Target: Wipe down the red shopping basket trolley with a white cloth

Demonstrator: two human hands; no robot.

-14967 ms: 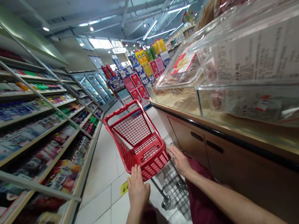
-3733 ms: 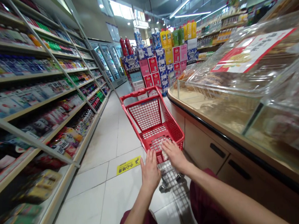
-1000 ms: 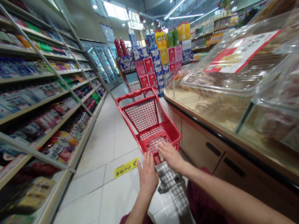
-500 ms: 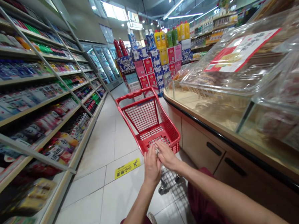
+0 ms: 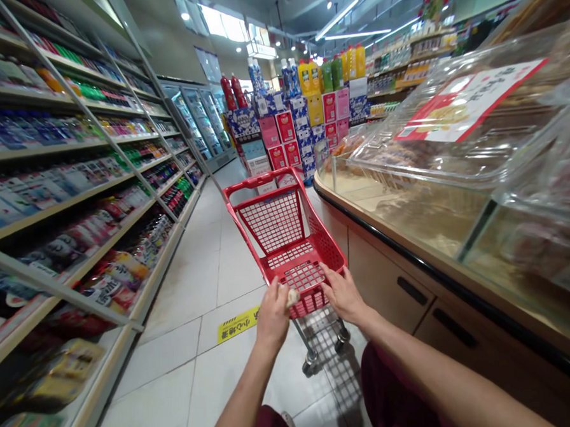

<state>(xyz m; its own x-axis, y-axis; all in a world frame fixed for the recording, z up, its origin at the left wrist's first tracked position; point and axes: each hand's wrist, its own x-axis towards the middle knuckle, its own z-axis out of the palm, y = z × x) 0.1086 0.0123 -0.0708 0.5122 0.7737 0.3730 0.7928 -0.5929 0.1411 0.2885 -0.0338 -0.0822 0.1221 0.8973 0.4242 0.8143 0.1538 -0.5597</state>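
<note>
A small red shopping cart with a lattice basket stands on the floor in front of me, with no goods visible in its basket. My left hand is closed around a small, crumpled, whitish thing that pokes out by the thumb, just at the basket's near left corner. At the near right corner is my right hand, its fingers apart and nothing visible in them. Whether those fingertips touch the basket's rim, I cannot tell.
Drink shelves run along the left. On the right stands a glass-edged counter with clear plastic food boxes. Stacked drink cartons rise beyond the cart. A yellow floor sticker lies left of my hands.
My hands, together before, have moved apart: the left one leftward with the whitish thing, the right one rightward to the basket's corner. The cart has barely shifted in view.
</note>
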